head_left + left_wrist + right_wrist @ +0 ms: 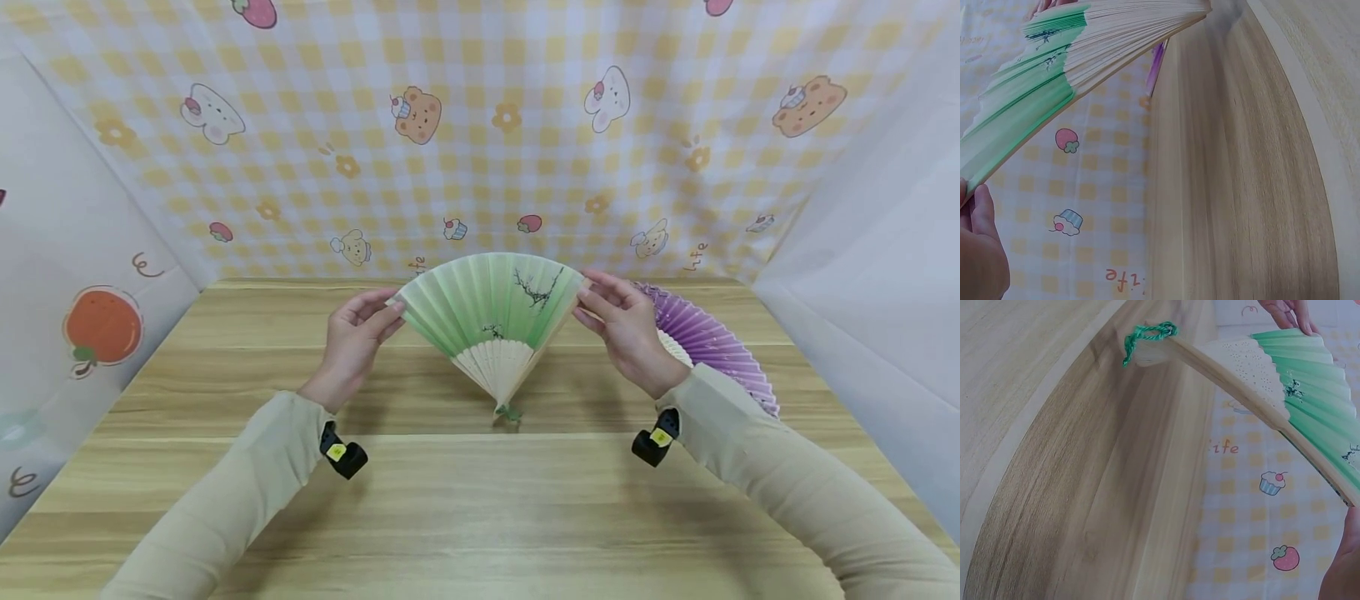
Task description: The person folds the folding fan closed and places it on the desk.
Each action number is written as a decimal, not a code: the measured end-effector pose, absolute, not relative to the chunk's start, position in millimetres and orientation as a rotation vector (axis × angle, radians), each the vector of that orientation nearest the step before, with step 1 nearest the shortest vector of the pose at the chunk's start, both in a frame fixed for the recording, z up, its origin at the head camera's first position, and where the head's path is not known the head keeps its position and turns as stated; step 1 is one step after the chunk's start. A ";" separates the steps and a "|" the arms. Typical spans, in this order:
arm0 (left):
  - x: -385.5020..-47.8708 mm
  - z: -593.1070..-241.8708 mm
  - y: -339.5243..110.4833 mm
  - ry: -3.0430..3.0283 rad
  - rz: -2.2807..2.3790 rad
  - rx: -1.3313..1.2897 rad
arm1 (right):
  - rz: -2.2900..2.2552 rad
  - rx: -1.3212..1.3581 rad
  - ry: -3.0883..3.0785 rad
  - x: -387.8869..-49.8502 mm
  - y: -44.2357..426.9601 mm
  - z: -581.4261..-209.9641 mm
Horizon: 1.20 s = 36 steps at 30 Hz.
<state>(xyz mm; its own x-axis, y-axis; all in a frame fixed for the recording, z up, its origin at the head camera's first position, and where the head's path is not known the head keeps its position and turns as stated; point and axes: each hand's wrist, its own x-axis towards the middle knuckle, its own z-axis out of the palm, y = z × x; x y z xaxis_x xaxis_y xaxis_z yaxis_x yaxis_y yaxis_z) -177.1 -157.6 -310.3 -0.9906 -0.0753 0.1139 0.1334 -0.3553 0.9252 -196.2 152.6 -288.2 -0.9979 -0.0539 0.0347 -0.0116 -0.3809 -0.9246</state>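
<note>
A green folding fan (pixel 480 304) with a dark branch print is spread wide in the head view, its ribs converging at a lower pivot with a green cord (pixel 510 412). My left hand (pixel 352 346) pinches its left upper corner, and my right hand (pixel 626 329) pinches the right upper corner. In the left wrist view the pleated fan (pixel 1029 106) slants above the left hand (pixel 982 256). The right wrist view shows the fan's outer rib (pixel 1235 387), the green cord (pixel 1147 332) and part of the right hand (pixel 1342 569).
A purple folding fan (pixel 712 342) lies spread on the wooden table (pixel 480 508) at the right, partly hidden behind the right hand and sleeve. A yellow checked cloth (pixel 495 167) with cartoon prints hangs behind the table. White printed cloth (pixel 52 208) hangs at the left.
</note>
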 end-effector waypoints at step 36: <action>-174.8 -300.1 -137.8 -1.766 -2.454 -0.133 | -2.535 -0.221 1.739 -185.6 135.6 -286.8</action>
<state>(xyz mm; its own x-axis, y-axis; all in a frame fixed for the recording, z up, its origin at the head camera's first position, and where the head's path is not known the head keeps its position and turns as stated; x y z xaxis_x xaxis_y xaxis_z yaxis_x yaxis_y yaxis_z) -174.8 -137.8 -300.1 -0.9895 -0.0422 0.1382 0.1445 -0.3144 0.9382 -185.6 135.6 -286.8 -0.9879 -0.1299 0.0846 -0.0321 -0.3624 -0.9315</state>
